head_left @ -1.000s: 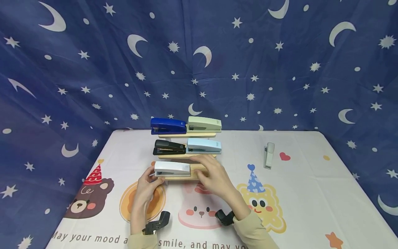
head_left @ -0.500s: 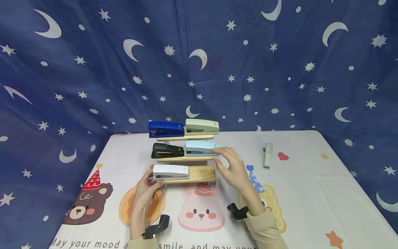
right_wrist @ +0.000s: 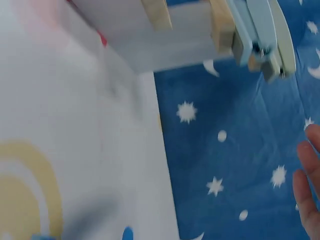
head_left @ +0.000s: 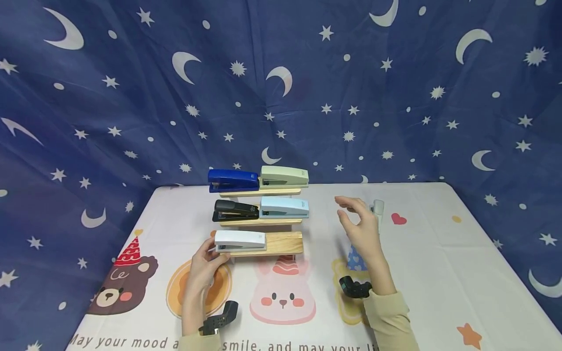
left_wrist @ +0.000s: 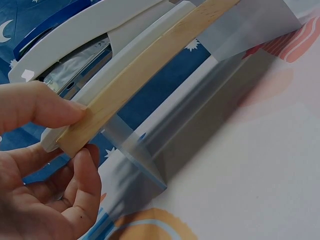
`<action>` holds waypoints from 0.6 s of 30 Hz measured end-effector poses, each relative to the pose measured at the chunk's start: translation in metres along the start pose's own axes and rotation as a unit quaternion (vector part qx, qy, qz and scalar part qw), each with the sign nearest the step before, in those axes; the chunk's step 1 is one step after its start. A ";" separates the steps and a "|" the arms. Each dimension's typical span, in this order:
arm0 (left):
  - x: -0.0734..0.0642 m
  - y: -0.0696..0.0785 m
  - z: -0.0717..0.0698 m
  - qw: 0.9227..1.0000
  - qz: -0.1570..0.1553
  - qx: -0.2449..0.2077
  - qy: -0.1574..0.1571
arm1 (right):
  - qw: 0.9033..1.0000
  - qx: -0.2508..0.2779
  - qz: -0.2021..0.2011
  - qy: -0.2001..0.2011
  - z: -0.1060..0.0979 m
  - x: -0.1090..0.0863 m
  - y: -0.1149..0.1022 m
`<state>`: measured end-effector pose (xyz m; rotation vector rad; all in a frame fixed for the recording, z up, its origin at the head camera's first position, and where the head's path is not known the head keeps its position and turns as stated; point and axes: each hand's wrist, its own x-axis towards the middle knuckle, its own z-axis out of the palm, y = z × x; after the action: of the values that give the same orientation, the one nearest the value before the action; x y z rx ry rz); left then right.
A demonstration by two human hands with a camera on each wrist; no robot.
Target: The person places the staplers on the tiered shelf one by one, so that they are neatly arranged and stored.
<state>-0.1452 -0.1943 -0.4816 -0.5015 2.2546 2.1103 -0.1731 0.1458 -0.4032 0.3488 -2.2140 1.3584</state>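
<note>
My left hand (head_left: 205, 268) pinches the left end of the lowest wooden shelf (head_left: 284, 243) of a tiered stand. In the left wrist view, the thumb (left_wrist: 60, 107) presses on the board's front edge while other fingers curl at its underside. A white stapler (head_left: 239, 240) lies on this shelf's left half, beside that hand. My right hand (head_left: 362, 226) hovers to the right of the stand with nothing in it, thumb and fingers apart. Just behind it, partly hidden, a light grey stapler (head_left: 378, 206) rests on the table.
The middle shelf holds a black stapler (head_left: 235, 209) and a light blue stapler (head_left: 285, 207). On the top one sit a dark blue stapler (head_left: 232, 180) and a pale green stapler (head_left: 284, 176). A printed white cloth (head_left: 439, 273) covers the table; a starry blue curtain (head_left: 395, 112) hangs behind.
My right hand has moved right, from the lowest shelf past the light blue stapler to beside the light grey stapler. The left hand keeps its grip on the shelf's end.
</note>
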 end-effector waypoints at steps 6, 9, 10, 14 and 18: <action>-0.001 0.000 -0.001 1.000 -0.004 0.008 0.000 | 0.996 0.013 0.071 0.044 -0.017 0.001 0.016; -0.001 0.000 -0.001 1.000 -0.005 0.015 0.000 | 0.993 0.026 0.094 0.065 -0.022 0.001 0.038; -0.001 0.000 -0.001 1.000 -0.004 0.015 0.000 | 0.992 0.025 0.099 0.070 -0.023 0.000 0.046; -0.001 0.000 -0.001 1.000 -0.003 0.018 -0.001 | 0.989 0.004 0.117 0.095 -0.028 -0.002 0.070; -0.001 -0.001 -0.001 1.000 -0.006 0.016 -0.002 | 0.981 -0.020 0.154 0.119 -0.033 -0.003 0.079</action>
<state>-0.1442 -0.1955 -0.4819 -0.5075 2.2739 2.0649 -0.1978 0.2119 -0.4524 -0.1724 -2.1498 1.4227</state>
